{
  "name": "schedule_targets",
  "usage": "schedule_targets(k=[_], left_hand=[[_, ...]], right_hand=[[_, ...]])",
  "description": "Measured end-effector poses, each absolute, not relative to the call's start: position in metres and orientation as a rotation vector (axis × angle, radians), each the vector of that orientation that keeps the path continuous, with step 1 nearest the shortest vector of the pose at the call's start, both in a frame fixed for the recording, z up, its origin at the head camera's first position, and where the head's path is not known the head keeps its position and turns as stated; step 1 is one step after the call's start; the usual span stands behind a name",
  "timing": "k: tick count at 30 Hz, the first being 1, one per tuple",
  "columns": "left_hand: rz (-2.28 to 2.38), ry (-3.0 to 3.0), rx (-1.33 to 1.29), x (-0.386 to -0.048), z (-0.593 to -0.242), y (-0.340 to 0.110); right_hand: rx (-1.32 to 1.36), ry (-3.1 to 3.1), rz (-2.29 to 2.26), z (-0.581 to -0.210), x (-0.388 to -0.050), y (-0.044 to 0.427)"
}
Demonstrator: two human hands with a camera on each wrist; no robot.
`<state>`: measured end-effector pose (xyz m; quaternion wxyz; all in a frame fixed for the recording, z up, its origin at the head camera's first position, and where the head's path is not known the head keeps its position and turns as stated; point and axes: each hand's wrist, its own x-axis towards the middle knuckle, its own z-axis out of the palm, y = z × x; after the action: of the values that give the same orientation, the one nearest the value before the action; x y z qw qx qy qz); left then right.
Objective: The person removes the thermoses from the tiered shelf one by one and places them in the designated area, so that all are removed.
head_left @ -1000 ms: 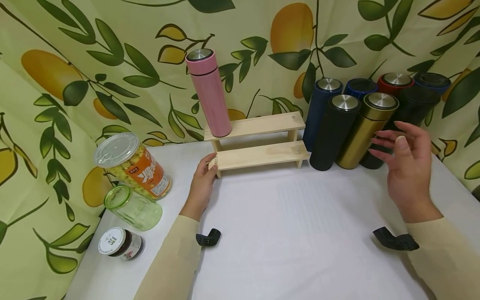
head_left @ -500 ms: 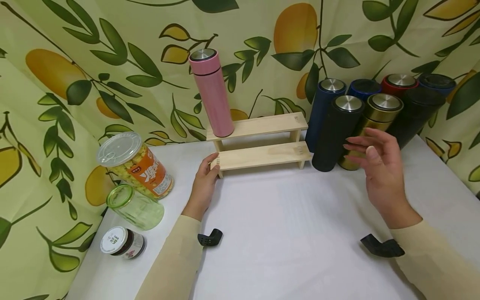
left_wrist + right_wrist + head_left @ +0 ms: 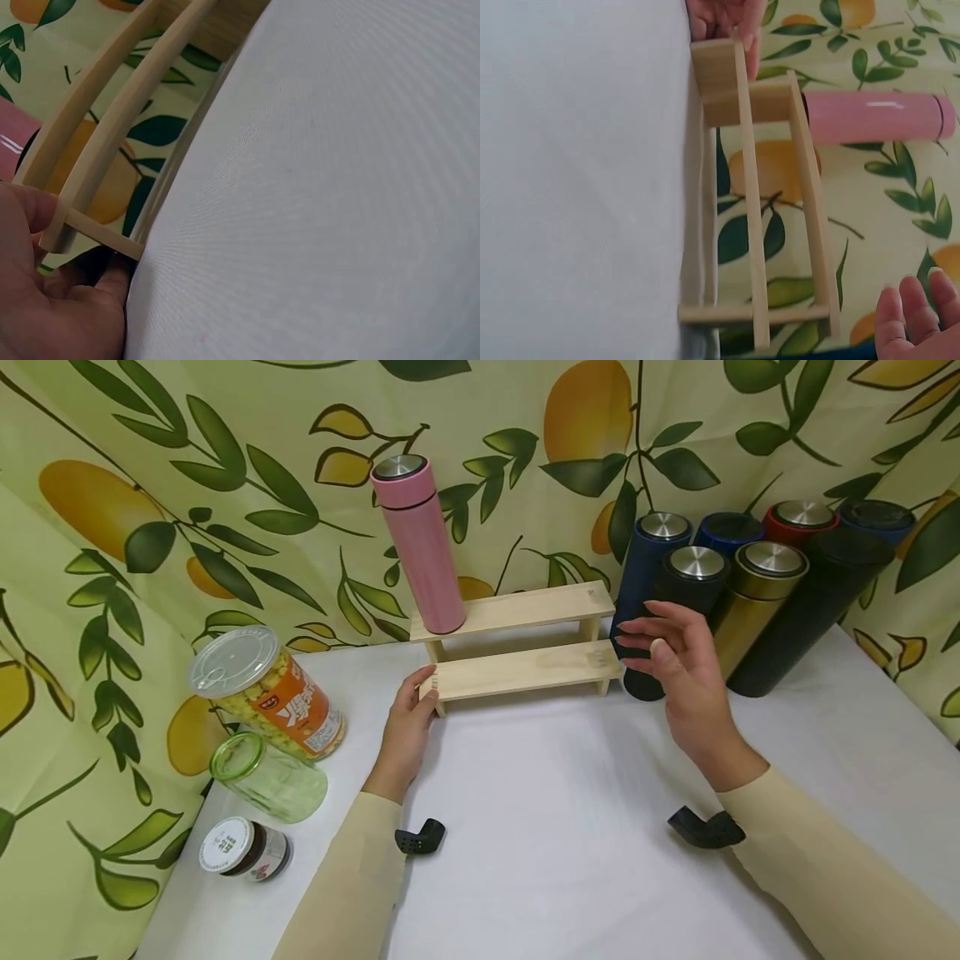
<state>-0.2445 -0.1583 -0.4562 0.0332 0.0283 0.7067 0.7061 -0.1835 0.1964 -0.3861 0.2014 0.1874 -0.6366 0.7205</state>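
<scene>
A two-step wooden rack [image 3: 525, 670] stands on the white cloth. My left hand [image 3: 407, 727] grips the left end of its lower step; in the left wrist view the thumb lies on the board and the other fingers go around its end. Upright on the left end of the upper step is a pink thermos bottle [image 3: 422, 547] with a silver top. In the air off the rack's right end, my right hand [image 3: 686, 681] holds nothing, its fingers loosely bent. It hides part of a black thermos bottle [image 3: 693, 581] and of a gold one [image 3: 759, 602].
More bottles crowd behind: dark blue [image 3: 651, 556], bright blue [image 3: 729, 531], red [image 3: 801, 518] and a tall black one [image 3: 817, 602]. At left stand a popcorn tub [image 3: 281, 697], a green glass jar [image 3: 281, 781] and a small white-lidded jar [image 3: 243, 849]. Patterned cloth hangs behind.
My right hand has moved left, from in front of the right-hand bottles past the gold one to the black one near the rack. The left hand has stayed on the rack.
</scene>
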Motion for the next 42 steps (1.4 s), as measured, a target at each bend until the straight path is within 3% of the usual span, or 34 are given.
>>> schedule_targets(k=[15,42], left_hand=[[2.188,2.174,0.084,-0.245,-0.454,-0.161],[2.177,2.214,0.125,-0.245,-0.459,-0.159]], right_hand=[[0.635,-1.85,1.989,-0.373,-0.231,0.134],[0.542,-2.153,1.852,-0.352,-0.295,0.055]])
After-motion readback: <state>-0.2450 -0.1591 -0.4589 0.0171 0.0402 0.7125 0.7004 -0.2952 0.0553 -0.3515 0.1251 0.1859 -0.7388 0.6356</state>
